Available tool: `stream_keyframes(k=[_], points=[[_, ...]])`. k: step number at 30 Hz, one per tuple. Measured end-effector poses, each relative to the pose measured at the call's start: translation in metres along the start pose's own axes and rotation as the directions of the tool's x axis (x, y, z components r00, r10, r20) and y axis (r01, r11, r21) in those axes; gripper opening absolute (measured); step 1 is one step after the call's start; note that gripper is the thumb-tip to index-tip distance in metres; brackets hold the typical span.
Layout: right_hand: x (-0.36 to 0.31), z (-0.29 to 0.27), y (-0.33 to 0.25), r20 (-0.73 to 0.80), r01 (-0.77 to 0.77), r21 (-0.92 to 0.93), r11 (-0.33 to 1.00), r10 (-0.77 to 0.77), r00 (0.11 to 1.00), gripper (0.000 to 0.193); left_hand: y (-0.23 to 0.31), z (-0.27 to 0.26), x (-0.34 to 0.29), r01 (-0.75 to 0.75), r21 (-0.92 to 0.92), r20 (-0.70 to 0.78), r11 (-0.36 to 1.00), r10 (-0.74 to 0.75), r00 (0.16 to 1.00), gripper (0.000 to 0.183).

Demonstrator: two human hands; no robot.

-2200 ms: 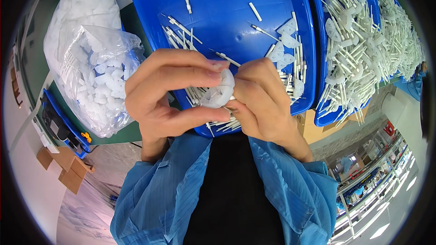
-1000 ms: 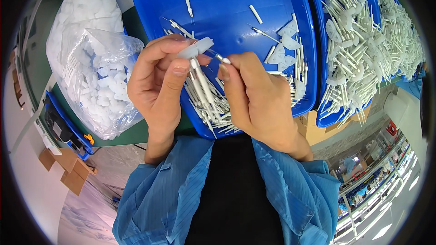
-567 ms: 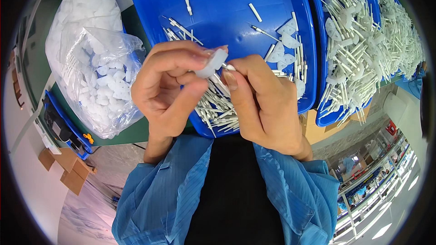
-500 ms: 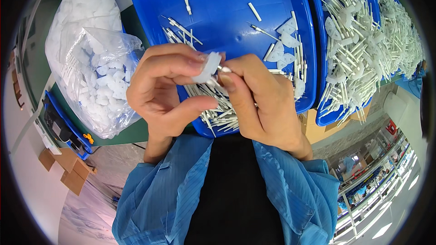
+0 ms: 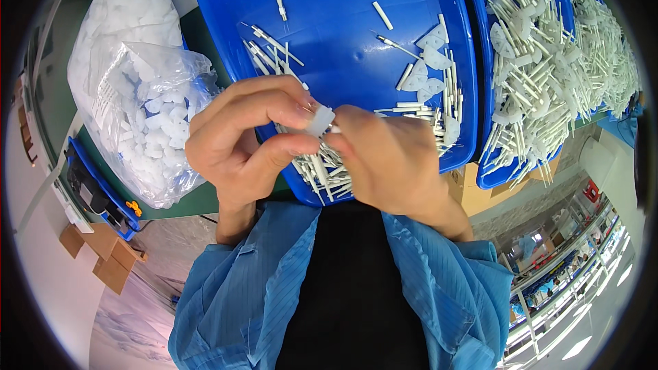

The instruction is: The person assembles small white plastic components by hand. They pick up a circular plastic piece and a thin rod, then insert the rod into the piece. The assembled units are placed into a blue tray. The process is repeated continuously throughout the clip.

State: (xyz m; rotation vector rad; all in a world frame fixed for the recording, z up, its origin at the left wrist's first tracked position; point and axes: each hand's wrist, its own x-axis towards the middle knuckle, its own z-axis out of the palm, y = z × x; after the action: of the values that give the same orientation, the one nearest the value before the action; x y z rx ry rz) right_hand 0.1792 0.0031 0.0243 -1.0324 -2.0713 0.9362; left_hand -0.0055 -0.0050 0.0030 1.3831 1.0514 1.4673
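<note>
Between thumb and fingers, my left hand pinches a small translucent white plastic piece. My right hand is closed against it from the right, gripping a thin white rod whose tip barely shows at the piece; the rest is hidden by the fingers. Both hands are held over the near part of a large blue tray. Below them in the tray lies a pile of thin white rods. Several fan-shaped translucent pieces and more rods lie along its right side.
At the left, a clear plastic bag bulges with small translucent pieces. A second blue tray at the right is heaped with rods carrying fan-shaped pieces, and another heap lies beyond it. Cardboard boxes stand below the table edge.
The translucent piece has turned and dropped slightly. My left thumb has come up against it, and my right hand has rotated with its knuckles further over.
</note>
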Motion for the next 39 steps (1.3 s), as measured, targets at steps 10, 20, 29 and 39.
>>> stream_keyframes(k=[10,20,29,39], points=[[0.002,0.013,0.027,-0.196,0.236,0.081,0.968,-0.217,0.956,0.024,0.007,0.008,0.01,-0.208,0.138,0.084,0.968,0.198,0.977,0.036],[0.0,0.014,0.008,-0.191,-0.039,0.21,0.977,0.08,0.978,0.016,-0.005,-0.001,0.012,-0.463,0.285,0.328,0.839,0.368,0.87,0.033],[-0.006,-0.007,-0.018,-0.072,-0.335,0.532,0.778,0.436,0.897,0.029,-0.018,0.002,0.009,-0.556,0.178,0.263,0.812,0.505,0.822,0.054],[-0.047,-0.169,0.012,-0.86,-0.37,-0.043,0.928,0.155,0.487,0.041,-0.019,0.0,0.003,-0.454,-0.025,0.14,0.891,0.452,0.881,0.049]])
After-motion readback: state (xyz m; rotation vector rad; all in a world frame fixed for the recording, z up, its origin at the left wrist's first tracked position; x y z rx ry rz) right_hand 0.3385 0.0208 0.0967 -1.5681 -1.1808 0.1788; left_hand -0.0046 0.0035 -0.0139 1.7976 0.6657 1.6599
